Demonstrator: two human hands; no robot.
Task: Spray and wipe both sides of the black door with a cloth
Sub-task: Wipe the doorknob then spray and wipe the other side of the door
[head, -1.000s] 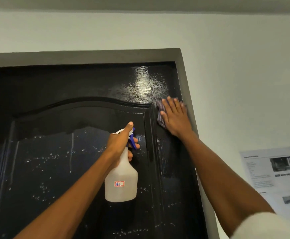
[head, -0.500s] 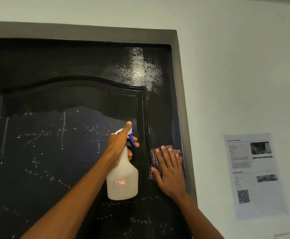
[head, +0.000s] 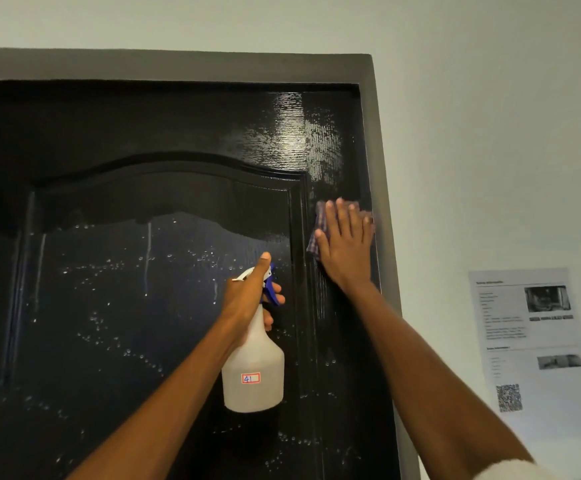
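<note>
Since half a second ago our right hand [head: 346, 245] has slid the checked purple-and-white cloth [head: 318, 230] back up the right stile of the glossy black panelled wooden door [head: 150, 278], from beside the bottle to above it. The hand lies flat, fingers straight and spread, pressing the cloth on the door just left of the grey door frame [head: 377, 140]; only the cloth's left and top edges show past the fingers. Our left hand [head: 249, 299] has stayed put, clenched round the neck of the translucent white plastic spray bottle [head: 253, 372] with blue trigger, thumb up along the head, fingers curled at the trigger. The bottle hangs upright in front of the door's centre-right, with a small red-bordered label reading 41. The door fills the left and centre of the view, closed in its frame; droplets and a few runs cover the arched lower panel, and a wet sheen shows at the upper right above the cloth. On the pale wall [head: 490, 133] to the right, a white printed paper notice [head: 535, 344] with photos and a QR code hangs well apart from the door.
</note>
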